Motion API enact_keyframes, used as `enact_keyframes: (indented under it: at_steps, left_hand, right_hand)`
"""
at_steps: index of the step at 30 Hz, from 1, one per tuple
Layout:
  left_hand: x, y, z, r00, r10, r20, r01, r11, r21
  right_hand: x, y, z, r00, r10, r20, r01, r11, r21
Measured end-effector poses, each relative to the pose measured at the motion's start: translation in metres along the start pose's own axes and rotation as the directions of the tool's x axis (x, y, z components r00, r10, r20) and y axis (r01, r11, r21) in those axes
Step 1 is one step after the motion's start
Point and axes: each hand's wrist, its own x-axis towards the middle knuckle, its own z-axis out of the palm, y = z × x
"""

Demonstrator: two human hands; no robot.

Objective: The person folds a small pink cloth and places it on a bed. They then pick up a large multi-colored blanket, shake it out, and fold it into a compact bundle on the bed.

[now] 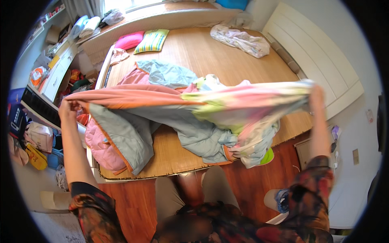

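Note:
A large quilt [146, 94], pink and multicoloured on one face and grey-blue on the other with orange edging, is stretched between both hands above the bed. My left hand [69, 107] grips its edge at the left. At the right, my right hand [316, 94], blurred, is closed on the pale, patterned end. The quilt's lower folds hang onto the bamboo mat [176, 155] at the near side of the bed. More pink and light blue fabric [170, 73] lies bunched behind the stretched edge; whether it is part of the same quilt I cannot tell.
A pink pillow [130, 40], a striped pillow [152, 41] and a crumpled floral cloth [240, 41] lie on the bed's far part. The white headboard [316, 54] stands right. Bags and a white cabinet [59, 74] line the left. A bin [272, 199] stands on the floor.

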Motion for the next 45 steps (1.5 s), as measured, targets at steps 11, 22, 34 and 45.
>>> enact_keyframes:
  at_steps: [11, 22, 34, 45]
  left_hand:
    - [-0.12, -0.112, 0.107, 0.821, 0.377, 0.429, -0.563, 0.661, 0.496]
    - [-0.381, -0.267, 0.274, 0.457, -0.235, 0.858, -0.797, 0.319, 0.512]
    - [-0.4, -0.235, 0.18, 0.35, -0.047, 0.935, -0.817, 0.474, 0.33]
    - [-0.188, -0.036, 0.058, 0.54, 0.434, 0.721, -0.726, -0.194, 0.66]
  right_hand:
    - [0.054, -0.1, -0.061, 0.97, 0.071, -0.232, 0.117, 0.7, 0.705]
    - [-0.004, -0.164, -0.193, 0.903, -0.375, -0.211, 0.422, 0.678, 0.602]
    - [-0.22, -0.118, 0.186, 0.532, -0.625, 0.571, 0.705, 0.7, 0.109]
    - [-0.241, -0.071, 0.196, 0.601, -0.386, 0.7, 0.647, 0.749, -0.142]
